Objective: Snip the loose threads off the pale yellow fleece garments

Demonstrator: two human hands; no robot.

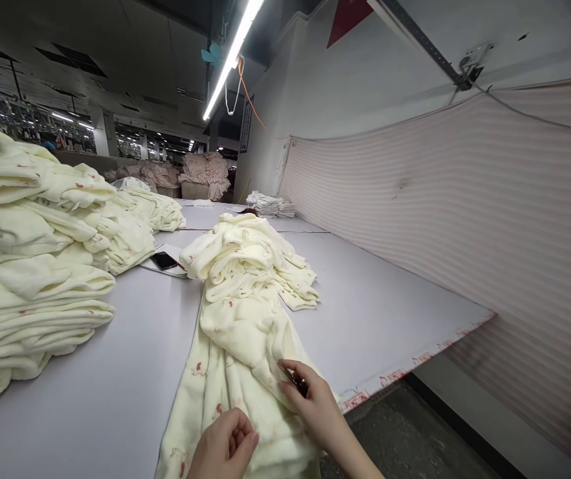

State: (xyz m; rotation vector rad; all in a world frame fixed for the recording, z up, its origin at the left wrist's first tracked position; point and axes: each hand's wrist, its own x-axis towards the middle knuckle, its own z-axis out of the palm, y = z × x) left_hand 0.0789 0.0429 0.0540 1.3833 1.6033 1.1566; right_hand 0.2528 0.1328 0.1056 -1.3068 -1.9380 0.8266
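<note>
A pale yellow fleece garment (245, 332) with small reddish prints lies along the table toward me, bunched up at its far end. My left hand (225, 444) is over its near part with the fingers curled; whether they pinch any cloth is hidden. To the right, my right hand (310, 399) grips a small dark tool (294, 379) between thumb and fingers, against the garment's right side. The tool's exact shape cannot be made out.
Tall piles of yellow fleece (30, 286) stand on the left of the table (130, 372). A phone (164, 260) rests on papers behind the left pile. White folded cloths (270, 205) lie at the far end. Striped fabric (415, 199) hangs along the right wall.
</note>
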